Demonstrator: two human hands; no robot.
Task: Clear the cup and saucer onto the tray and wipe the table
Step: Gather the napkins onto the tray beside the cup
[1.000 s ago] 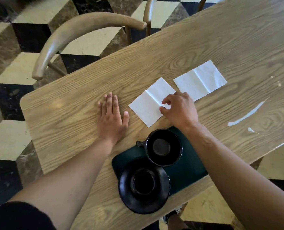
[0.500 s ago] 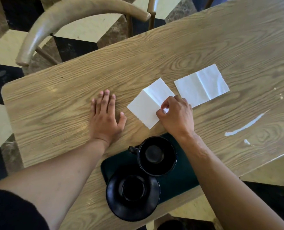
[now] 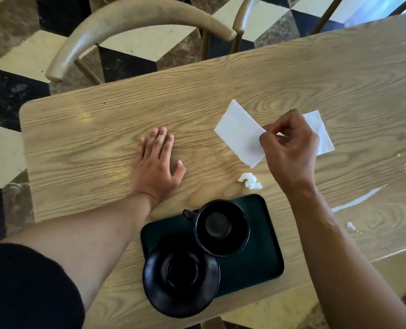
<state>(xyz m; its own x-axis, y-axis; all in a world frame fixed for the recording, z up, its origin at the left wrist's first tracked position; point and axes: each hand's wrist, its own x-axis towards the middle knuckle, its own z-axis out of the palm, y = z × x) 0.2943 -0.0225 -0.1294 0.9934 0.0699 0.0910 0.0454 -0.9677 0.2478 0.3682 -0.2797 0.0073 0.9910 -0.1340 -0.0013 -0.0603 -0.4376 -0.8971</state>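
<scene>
A black cup and a black saucer stand on a dark green tray at the near edge of the wooden table. My right hand pinches a white folded napkin by its near corner, lifted off the table. A second white napkin lies flat behind that hand, partly hidden. My left hand rests flat on the table, fingers apart, holding nothing. A white spill streak and small drops lie on the right of the table.
A small crumpled white scrap lies on the table just beyond the tray. Two wooden chairs stand at the far side, over a checkered floor. The saucer overhangs the tray's near left corner.
My right hand has picked the napkin up off the table and raised it to the right. A small crumpled scrap now shows where the napkin lay. The left hand has stayed put.
</scene>
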